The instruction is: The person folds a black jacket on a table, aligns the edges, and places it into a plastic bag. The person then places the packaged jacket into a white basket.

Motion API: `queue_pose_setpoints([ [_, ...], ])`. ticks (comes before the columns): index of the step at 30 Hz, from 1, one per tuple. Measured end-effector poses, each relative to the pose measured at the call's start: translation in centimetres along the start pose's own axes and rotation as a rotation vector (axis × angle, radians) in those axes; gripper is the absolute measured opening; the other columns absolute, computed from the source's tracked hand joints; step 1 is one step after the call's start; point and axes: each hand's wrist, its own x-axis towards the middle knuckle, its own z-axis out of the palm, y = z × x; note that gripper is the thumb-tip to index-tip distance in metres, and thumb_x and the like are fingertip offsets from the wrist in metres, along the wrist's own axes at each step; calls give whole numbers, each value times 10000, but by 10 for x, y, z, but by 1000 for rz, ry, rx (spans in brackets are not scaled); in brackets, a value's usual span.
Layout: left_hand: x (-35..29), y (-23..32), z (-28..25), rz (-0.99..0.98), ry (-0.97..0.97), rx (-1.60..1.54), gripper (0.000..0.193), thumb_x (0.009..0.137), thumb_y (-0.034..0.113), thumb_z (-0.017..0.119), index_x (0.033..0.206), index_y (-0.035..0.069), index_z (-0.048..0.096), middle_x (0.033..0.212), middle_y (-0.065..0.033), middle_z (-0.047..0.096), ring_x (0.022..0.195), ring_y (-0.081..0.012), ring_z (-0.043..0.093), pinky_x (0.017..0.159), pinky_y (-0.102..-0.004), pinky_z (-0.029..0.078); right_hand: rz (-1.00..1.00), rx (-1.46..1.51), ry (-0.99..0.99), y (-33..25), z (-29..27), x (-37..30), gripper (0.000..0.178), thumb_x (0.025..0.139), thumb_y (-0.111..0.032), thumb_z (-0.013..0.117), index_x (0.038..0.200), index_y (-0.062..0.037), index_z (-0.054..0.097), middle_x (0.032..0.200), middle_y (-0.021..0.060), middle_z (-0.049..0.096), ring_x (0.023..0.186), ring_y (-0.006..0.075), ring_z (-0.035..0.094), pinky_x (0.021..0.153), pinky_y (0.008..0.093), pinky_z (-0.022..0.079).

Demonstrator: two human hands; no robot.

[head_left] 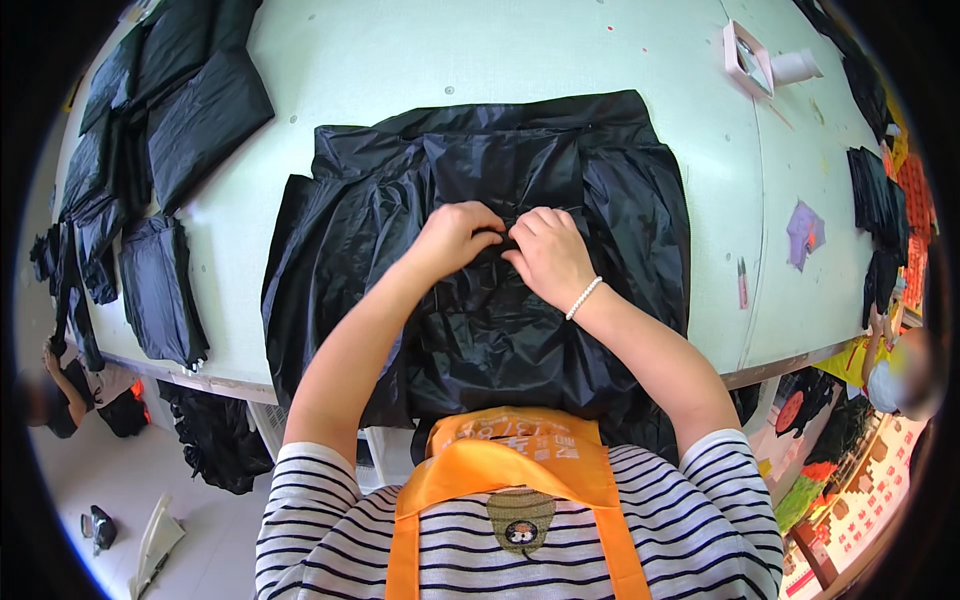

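Observation:
A thin, shiny black garment (480,370) lies spread and creased on the table in front of me, its near end hanging over the edge toward my lap. Around its middle, my left hand (460,238) has its fingers bent together on the fabric. Close beside it, my right hand (552,256), with a pearl-like bracelet at the wrist, pinches the same cloth. The fingertips of both hands almost meet, and what lies between them is partly hidden. A flat folded panel of the garment (500,165) extends beyond my hands.
Folded black garments (205,125) are piled at the far left of the pale table (350,60). To the right lie a pink tray (745,62), a white cup-like thing (795,67), a small pen-like tool (742,284) and a purple scrap (803,235). Other people work at both sides.

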Motion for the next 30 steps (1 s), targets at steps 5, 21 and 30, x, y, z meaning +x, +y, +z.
queue_pose_setpoints([
  [5, 20, 17, -17, -159, -71, 136, 197, 709, 98, 725, 876, 4, 679, 881, -101, 650, 837, -253, 629, 747, -327, 502, 249, 264, -138, 31, 8, 21, 151, 721, -159, 720, 826, -56, 685, 790, 118, 670, 780, 293, 632, 735, 377, 488],
  [21, 42, 11, -21, 105, 203, 442, 278, 694, 118, 732, 948, 19, 679, 951, -104, 646, 888, -287, 606, 781, -360, 496, 250, 114, -102, 49, 12, 55, 179, 750, -176, 692, 887, -61, 706, 864, 117, 667, 867, 288, 624, 782, 378, 488],
  [30, 72, -16, -38, -159, 74, 247, 237, 747, 142, 709, 950, 20, 699, 890, -136, 682, 797, -290, 651, 734, -338, 509, 125, -182, 132, 29, 10, 70, 229, 701, -98, 659, 915, -42, 605, 969, 78, 556, 989, 260, 524, 833, 360, 432],
])
